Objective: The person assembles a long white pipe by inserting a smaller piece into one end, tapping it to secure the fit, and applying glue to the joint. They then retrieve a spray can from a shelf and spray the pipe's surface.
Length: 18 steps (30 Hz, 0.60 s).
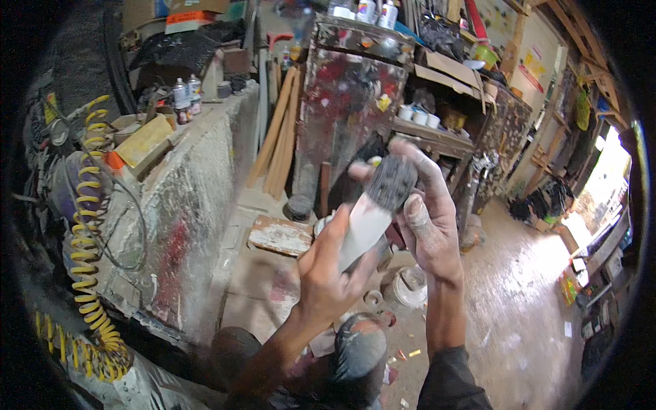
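I hold up a piece with a flat whitish body (366, 229) and a rough, dark grey end (393, 182); its exact kind I cannot make out. Wrapped round the whitish body, my left hand (326, 268) grips it from the left and below. My right hand (434, 232), dusted with white powder, curls about the dark end, thumb on the near side and fingers over the top. Below the hands, on the floor, stands a dusty white bucket (408, 288). A board coated white (281, 236) lies to the left of the hands.
At left, a coiled yellow air hose (87, 253) hangs beside a low, paint-stained wall (179, 225) bearing spray cans (186, 92) and a yellow box (145, 140). Wooden strips (277, 140) lean near a paint-splattered metal cabinet (342, 116). Shelves with white cups (418, 117) stand behind.
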Tool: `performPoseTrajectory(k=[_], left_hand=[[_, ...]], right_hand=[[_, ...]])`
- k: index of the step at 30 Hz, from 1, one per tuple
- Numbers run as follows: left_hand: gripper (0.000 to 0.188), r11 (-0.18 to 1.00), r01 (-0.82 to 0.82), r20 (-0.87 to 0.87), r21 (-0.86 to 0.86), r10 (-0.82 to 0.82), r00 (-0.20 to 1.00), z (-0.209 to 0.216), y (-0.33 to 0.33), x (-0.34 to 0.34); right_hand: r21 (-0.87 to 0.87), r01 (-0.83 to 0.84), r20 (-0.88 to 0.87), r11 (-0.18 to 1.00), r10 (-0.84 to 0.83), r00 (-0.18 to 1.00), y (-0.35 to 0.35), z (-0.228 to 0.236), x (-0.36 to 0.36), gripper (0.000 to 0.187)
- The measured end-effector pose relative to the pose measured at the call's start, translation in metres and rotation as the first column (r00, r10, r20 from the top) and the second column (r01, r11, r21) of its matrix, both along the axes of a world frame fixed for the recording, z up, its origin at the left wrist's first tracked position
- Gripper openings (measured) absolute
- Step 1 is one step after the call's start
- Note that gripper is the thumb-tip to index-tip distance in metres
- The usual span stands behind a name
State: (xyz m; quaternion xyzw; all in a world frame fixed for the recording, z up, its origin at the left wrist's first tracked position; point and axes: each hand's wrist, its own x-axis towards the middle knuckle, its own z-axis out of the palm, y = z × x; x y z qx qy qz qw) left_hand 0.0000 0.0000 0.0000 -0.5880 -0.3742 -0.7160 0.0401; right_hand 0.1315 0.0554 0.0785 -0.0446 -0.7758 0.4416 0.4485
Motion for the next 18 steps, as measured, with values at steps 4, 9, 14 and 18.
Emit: performPoseTrajectory(k=[4, 9, 14, 18], left_hand=[[0.049, 0.999, 0.042, 0.086, 0.003, -0.042, 0.995, 0.034, 0.031, -0.011], [0.042, 0.970, 0.237, 0.193, 0.059, -0.244, 0.950, 0.087, 0.057, -0.035], [0.036, 0.921, 0.295, 0.318, 0.253, -0.368, 0.874, 0.123, 0.048, -0.039], [0.030, 0.709, 0.594, 0.336, 0.380, -0.704, 0.626, 0.102, 0.044, -0.037]], right_hand=[[0.076, 0.909, -0.410, 0.409, -0.819, 0.402, -0.009, -0.043, -0.012, 0.037], [-0.032, 0.424, 0.115, 0.905, -0.418, 0.901, -0.070, -0.143, -0.035, 0.013], [-0.775, -0.434, -0.419, 0.459, 0.141, 0.897, -0.041, -0.155, -0.061, 0.076], [-0.441, -0.748, -0.895, 0.495, -0.180, 0.409, -0.014, -0.122, -0.047, 0.074]])
